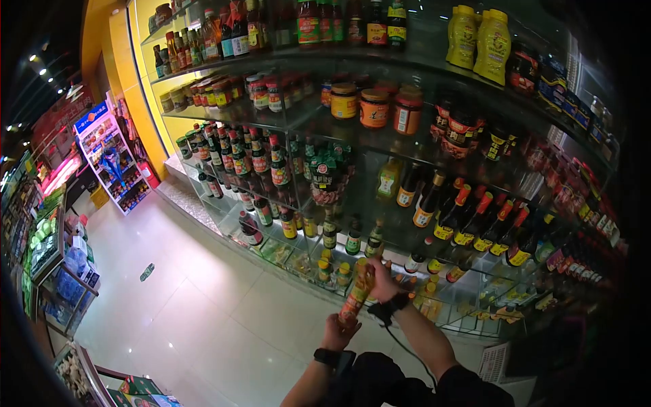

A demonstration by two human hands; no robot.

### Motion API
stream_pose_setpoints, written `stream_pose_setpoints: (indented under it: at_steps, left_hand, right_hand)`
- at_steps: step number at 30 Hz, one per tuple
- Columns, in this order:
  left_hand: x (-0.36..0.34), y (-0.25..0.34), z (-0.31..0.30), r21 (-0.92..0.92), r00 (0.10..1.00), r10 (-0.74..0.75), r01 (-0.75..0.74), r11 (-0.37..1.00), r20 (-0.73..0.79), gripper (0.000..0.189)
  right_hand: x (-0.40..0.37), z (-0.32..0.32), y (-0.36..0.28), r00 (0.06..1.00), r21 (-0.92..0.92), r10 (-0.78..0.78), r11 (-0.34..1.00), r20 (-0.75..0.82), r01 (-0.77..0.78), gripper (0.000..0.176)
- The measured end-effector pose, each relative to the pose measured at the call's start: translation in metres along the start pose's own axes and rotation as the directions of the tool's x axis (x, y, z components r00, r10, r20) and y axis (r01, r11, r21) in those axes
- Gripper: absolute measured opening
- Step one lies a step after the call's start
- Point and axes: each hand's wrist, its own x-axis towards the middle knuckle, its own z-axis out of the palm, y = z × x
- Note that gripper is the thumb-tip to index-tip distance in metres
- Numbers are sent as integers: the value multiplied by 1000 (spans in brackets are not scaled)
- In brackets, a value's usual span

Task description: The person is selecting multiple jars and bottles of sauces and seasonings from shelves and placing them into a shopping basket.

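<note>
A bottle [357, 293] with a yellowish upper part and an orange-red label is held at a tilt in front of the lower glass shelves. My left hand [338, 332] is closed round its lower end. Near its top, my right hand [384, 281] grips the same bottle from the right side. Both wrists wear dark bands, and a black cable hangs from the right one. Small bottles with yellow caps [325, 266] stand on the low shelf just behind the held bottle.
Glass shelves [258, 64] with sauce bottles and jars [373, 108] rise ahead. Pale tiled floor [196, 298] extends left, with a dark green floor mark [147, 272]. A produce stand [51, 251] is at the far left, a blue-topped display rack [112, 159] behind. A white crate [494, 361] sits lower right.
</note>
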Motion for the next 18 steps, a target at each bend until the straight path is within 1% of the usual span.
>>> stream_pose_setpoints:
  at_steps: [1, 2, 3, 4, 5, 6, 8, 9, 11, 12, 14, 15, 16, 18]
  left_hand:
    - [19, 29, -16, -303, 993, -102, 80, 950, -57, 38]
    - [36, 48, -31, -579, 973, -218, 132, 804, -81, 37]
    - [52, 45, -40, -580, 973, -216, 133, 804, -77, 37]
    - [68, 37, -49, -955, 922, -364, 218, 198, 135, 37]
    - [83, 31, -56, -840, 859, -330, 187, -509, 391, 37]
    - [97, 37, -67, -839, 858, -328, 191, -510, 395, 37]
    - [127, 54, -87, -904, 847, -375, 249, -347, 377, 29]
    - [140, 62, -95, -904, 846, -374, 254, -345, 380, 29]
    - [165, 71, -105, -890, 855, -373, 195, -413, 361, 30]
    - [177, 68, -107, -890, 854, -372, 200, -411, 364, 30]
    - [201, 57, -108, -910, 863, -349, 250, -331, 364, 29]
    - [210, 61, -112, -904, 850, -367, 256, -342, 379, 28]
    - [220, 61, -113, -905, 850, -365, 257, -340, 379, 28]
    - [242, 58, -112, -953, 897, -323, 285, -101, 302, 29]
  right_hand:
    - [7, 23, -12, 999, -43, 39, 998, 20, -38, 25]
    - [13, 44, -22, 996, -86, 80, 993, 39, -76, 26]
    - [22, 53, -26, 997, -88, 77, 993, 31, -74, 26]
    - [27, 69, -33, 997, -91, 73, 993, 23, -71, 26]
    - [38, 86, -52, 985, -93, 107, 991, 133, -95, 26]
    - [43, 97, -63, 987, -110, 96, 991, 129, -82, 26]
    - [49, 121, -86, 988, -150, 67, 988, 137, -46, 22]
    - [58, 128, -97, 989, -146, 63, 988, 136, -43, 22]
    - [75, 137, -117, 996, -411, 60, 911, 68, -26, 20]
    - [85, 139, -124, 996, -407, 56, 913, 67, -23, 20]
    - [104, 145, -133, 994, -285, 34, 958, 104, -3, 19]
    - [113, 147, -135, 996, -293, -17, 955, 84, 41, 17]
    - [123, 145, -139, 996, -292, -20, 955, 86, 44, 17]
    - [141, 145, -149, 993, -290, -65, 953, 94, 90, 16]
